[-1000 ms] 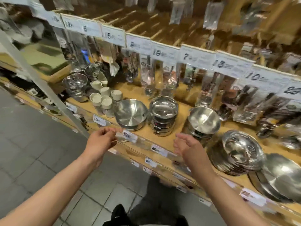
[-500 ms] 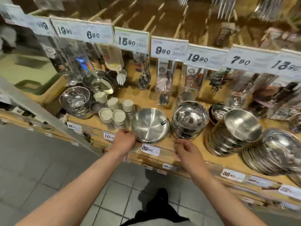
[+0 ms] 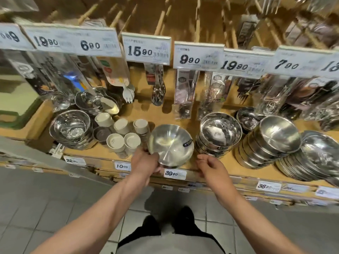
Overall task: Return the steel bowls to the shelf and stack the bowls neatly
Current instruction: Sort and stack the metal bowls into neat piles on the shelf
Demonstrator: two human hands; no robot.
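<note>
Left hand (image 3: 146, 162) gripping a steel bowl (image 3: 171, 144) at the shelf (image 3: 229, 158) edge.
Its fingers are curling round the near rim; the right hand (image 3: 211, 166) is hovering beside it, fingers loosely curled, pinching nothing.

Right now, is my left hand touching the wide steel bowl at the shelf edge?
Touching. The head view shows the left hand with its fingers wrapped on the near left rim of the bowl; no gap shows between them.
</note>
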